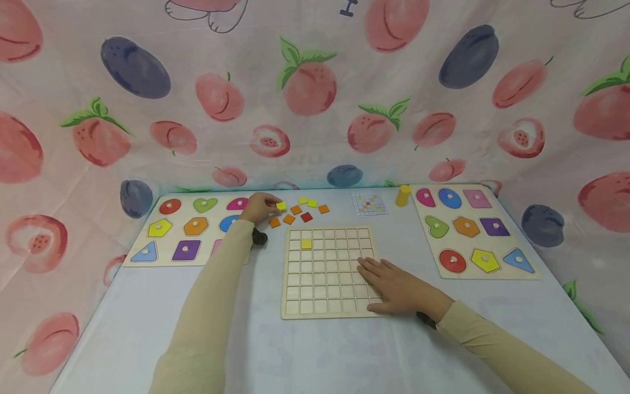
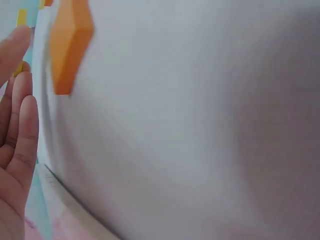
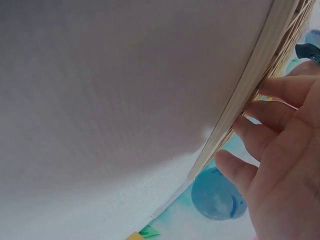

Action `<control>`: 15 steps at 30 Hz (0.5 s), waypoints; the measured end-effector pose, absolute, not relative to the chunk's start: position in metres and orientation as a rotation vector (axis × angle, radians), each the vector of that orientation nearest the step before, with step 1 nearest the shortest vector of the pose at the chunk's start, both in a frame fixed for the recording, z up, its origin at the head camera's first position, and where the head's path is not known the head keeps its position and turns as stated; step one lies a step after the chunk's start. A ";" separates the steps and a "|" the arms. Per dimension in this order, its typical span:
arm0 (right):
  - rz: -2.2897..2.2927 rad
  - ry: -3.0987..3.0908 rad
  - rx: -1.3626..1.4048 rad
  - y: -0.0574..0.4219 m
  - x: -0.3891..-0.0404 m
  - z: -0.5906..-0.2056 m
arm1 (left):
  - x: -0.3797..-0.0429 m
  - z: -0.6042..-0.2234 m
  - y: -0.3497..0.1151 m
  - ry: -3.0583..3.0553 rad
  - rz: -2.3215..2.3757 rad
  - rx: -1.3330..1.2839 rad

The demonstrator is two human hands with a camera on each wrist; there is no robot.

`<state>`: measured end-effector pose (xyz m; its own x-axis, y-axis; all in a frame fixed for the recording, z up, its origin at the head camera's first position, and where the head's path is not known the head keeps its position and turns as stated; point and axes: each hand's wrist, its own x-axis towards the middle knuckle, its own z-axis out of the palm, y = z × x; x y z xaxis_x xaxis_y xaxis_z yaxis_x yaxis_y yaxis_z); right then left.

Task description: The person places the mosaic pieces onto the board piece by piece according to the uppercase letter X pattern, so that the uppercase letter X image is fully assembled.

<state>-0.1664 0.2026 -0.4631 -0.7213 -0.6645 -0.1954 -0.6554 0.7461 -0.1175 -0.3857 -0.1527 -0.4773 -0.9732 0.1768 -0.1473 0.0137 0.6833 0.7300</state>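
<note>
At the back left, my left hand (image 1: 261, 208) pinches a yellow square tile (image 1: 281, 206) between thumb and fingers. In the left wrist view the thumb partly covers that yellow tile (image 2: 21, 18), and an orange tile (image 2: 70, 45) lies beyond the fingers. My right hand (image 1: 398, 287) rests with spread fingers on the right edge of a wooden grid board (image 1: 320, 265); the right wrist view shows the fingers along the board's side (image 3: 240, 95). One yellow tile (image 1: 307, 244) sits in a cell of the board's upper left. Loose tiles include several orange ones (image 1: 289, 219) and one red (image 1: 307, 217).
Two more yellow tiles (image 1: 312, 203) lie behind the board. A printed grid card (image 1: 369, 204) and an upright yellow cylinder (image 1: 403, 195) stand at the back. Shape puzzle boards flank the grid, one left (image 1: 172, 232) under the left forearm, one right (image 1: 462, 241).
</note>
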 end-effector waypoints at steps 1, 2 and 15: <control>-0.059 2.721 -1.046 0.202 -0.166 -0.463 | -0.385 -0.477 -0.153 2.688 1.178 0.151; -0.058 2.721 -1.050 0.202 -0.166 -0.463 | -0.385 -0.475 -0.152 2.684 1.197 0.149; -0.049 2.719 -1.067 0.203 -0.167 -0.465 | -0.356 -0.456 -0.139 2.637 1.258 0.373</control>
